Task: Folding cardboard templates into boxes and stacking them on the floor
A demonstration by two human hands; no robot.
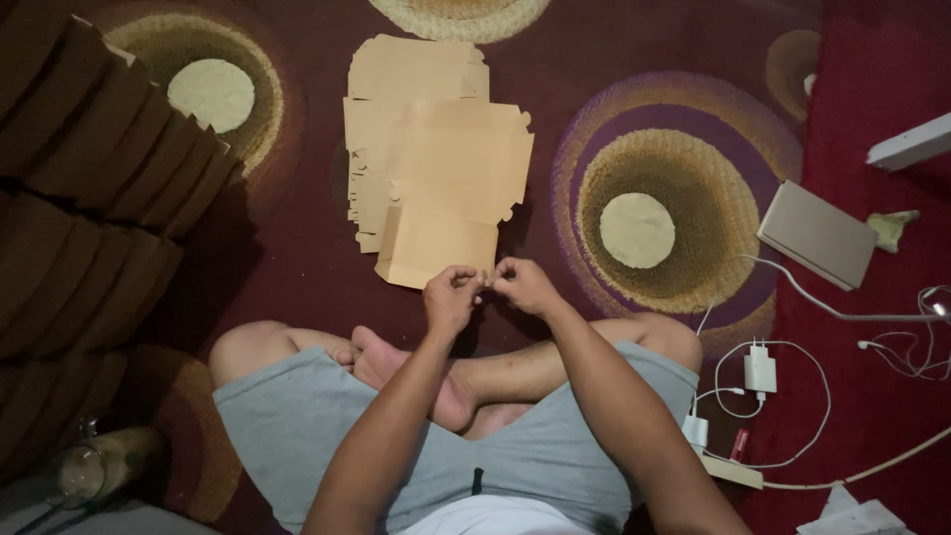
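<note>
I sit cross-legged on a dark red carpet. My left hand (pixel 451 294) and my right hand (pixel 523 283) meet fingertip to fingertip just in front of my feet, pinching the near edge of the top brown cardboard blank (pixel 436 248). That blank belongs to a flat stack of die-cut cardboard sheets (pixel 431 149) lying on the carpet straight ahead. Both hands have their fingers curled closed on that edge.
Folded brown boxes (pixel 99 168) are stacked in rows at the left. A glass jar (pixel 94 466) lies at the lower left. At the right lie a flat grey box (pixel 817 234), white chargers and cables (pixel 761 372) and a white bar (pixel 909 144).
</note>
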